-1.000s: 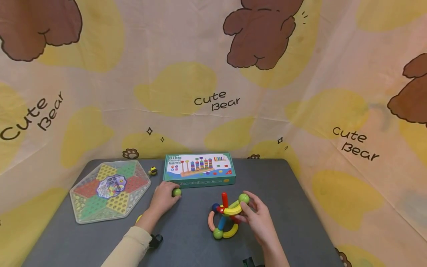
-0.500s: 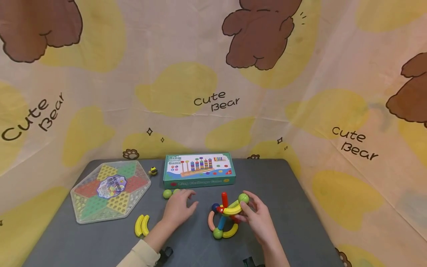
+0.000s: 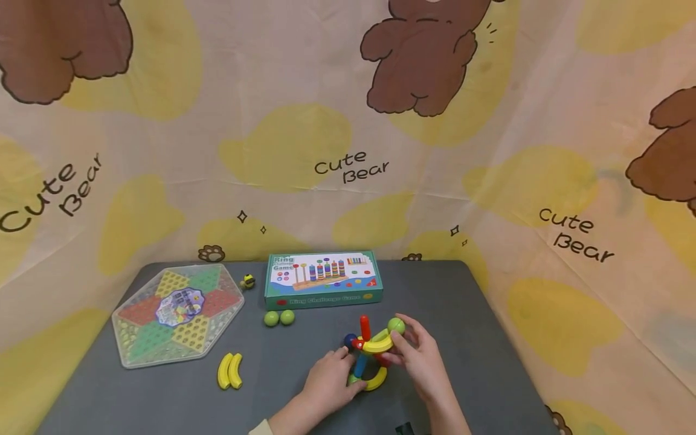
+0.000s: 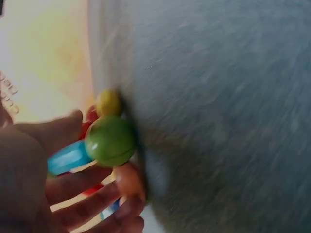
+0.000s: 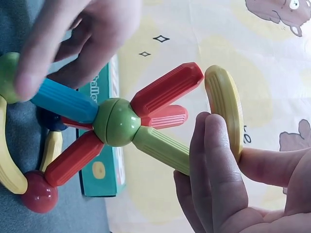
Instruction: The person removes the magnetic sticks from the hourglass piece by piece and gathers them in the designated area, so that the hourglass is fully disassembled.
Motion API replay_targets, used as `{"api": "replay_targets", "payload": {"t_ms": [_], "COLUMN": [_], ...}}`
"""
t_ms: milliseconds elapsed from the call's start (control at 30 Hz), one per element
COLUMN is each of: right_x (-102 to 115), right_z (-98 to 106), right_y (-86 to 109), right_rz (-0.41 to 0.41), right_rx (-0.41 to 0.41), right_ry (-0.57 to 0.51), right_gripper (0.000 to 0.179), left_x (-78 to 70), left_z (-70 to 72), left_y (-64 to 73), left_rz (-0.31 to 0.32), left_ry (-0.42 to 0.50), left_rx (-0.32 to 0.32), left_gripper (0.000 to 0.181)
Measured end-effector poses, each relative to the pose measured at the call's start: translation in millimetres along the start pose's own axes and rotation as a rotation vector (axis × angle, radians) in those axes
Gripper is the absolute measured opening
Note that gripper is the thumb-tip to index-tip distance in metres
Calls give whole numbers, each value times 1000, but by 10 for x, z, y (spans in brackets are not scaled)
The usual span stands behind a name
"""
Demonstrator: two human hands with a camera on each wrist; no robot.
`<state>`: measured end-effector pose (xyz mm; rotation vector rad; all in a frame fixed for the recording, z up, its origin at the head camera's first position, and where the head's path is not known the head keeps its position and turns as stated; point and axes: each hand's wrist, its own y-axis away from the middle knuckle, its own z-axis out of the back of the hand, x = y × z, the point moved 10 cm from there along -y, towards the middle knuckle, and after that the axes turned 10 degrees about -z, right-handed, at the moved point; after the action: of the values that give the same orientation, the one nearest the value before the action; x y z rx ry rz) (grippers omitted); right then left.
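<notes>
A toy built of colored balls and ridged sticks [image 3: 365, 328] stands on the table between both hands. My left hand [image 3: 326, 383] has its fingers and thumb around the toy's lower green ball [image 4: 111, 141], beside a peach curved stick [image 4: 129, 179] and a blue stick [image 4: 70, 158]. At the toy's top, my right hand [image 3: 421, 350] pinches a yellow curved stick [image 5: 226, 104] between thumb and fingers. A green ball [image 3: 396, 326] sits at that stick's end, by the fingers. In the right wrist view, red and light-green sticks fan out from a central green ball [image 5: 116, 122].
Two loose green balls [image 3: 279, 318] lie before a Ring Challenge Game box [image 3: 323, 299]. Two yellow curved sticks [image 3: 230, 371] rest left of the left arm. Farther left lies a hexagonal checkers board [image 3: 179, 314], with a small bee toy [image 3: 248, 281] beside its corner.
My left hand has left the green ball near the box, where two balls now lie, and moved right and nearer to the built toy. The right hand keeps its place.
</notes>
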<state>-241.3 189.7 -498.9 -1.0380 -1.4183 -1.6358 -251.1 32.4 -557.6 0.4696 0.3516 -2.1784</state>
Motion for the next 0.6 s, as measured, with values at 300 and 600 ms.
{"api": "replay_targets", "payload": {"t_ms": [300, 600], "right_x": [-50, -159], "right_z": [-61, -177], "right_y": [35, 94], "right_rz": [-3, -35], "right_rx": [0, -53], "right_ry": [-71, -278], "right_gripper": [47, 53], "left_x": [87, 244], "left_z": [29, 188], "left_y": [-27, -12], "left_rz": [-24, 61], "left_ry": [-40, 124], "left_rx": [-52, -143], "left_gripper": [41, 35]}}
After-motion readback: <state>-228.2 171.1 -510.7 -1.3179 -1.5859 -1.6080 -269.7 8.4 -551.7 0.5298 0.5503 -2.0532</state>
